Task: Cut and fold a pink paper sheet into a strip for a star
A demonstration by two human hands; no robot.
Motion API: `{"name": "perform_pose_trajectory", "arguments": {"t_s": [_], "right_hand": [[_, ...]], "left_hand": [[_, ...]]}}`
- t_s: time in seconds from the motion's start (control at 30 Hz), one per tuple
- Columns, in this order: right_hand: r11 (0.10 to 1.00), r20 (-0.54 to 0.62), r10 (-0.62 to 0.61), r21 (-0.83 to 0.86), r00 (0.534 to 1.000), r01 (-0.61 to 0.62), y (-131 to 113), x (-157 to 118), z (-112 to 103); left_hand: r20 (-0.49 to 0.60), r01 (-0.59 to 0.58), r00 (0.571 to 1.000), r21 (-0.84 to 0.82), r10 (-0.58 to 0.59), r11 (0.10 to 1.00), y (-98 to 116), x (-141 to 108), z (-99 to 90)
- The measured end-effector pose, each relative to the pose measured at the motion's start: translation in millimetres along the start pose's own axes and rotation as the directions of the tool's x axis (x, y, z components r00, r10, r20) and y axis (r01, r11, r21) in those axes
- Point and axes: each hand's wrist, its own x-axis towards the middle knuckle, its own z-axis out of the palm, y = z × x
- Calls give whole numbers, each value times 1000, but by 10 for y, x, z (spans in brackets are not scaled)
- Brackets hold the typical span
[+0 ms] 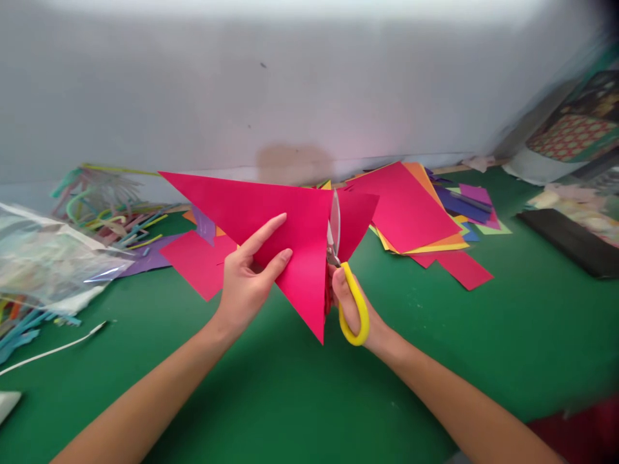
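My left hand [249, 274] grips a large sheet of red paper [300, 219] from its lower left edge, thumb and index finger on the near face and the other fingers hidden behind. The sheet is held up above the table, its pointed corners at the upper left and bottom. In my right hand [353, 303] is a pair of scissors [356, 309] with a yellow handle, blades pointing up. The blades stand around the paper along a vertical line, and a red flap [360, 216] spreads to their right. The second handle loop is mostly hidden.
Stacked coloured paper [411, 212] and scraps lie at the back right, near a black flat case [570, 241]. Red pieces [198, 261], a plastic bag [53, 251] and bundled coloured strips [111, 200] are on the left. A white cable [58, 349] crosses the green table [271, 399].
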Motion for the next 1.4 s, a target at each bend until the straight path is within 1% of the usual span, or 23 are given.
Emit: {"name": "perform_pose_trajectory", "arguments": {"t_s": [0.13,0.3,0.47,0.57,0.67,0.93,1.27,1.4], "right_hand": [[999,-31,-39,30,999,40,-8,-7,-11],[997,-78,-70,10,994,71,-41,-10,10],[995,-136,-66,-81,989,55,-70,-17,2],[986,-176,-91,-155,980,63,-77,-25,-25],[981,-183,-102,-179,978,69,-82,-28,-37],[982,-205,-87,-181,975,49,-63,-41,-27],[995,-200,-48,-93,979,30,-95,-56,14],[994,-208,-41,-105,977,19,-117,-52,16]], "left_hand": [[-19,-17,1000,58,18,998,24,-30,19],[-26,-29,999,97,32,995,46,-53,29],[-55,-22,998,122,28,992,53,-93,69],[-82,-31,996,122,42,992,57,-124,107],[-87,-35,995,121,46,992,63,-149,134],[-101,-18,994,143,32,990,72,-188,169],[-96,-2,995,138,15,990,71,-221,189],[-93,4,996,130,8,992,80,-225,189]]}}
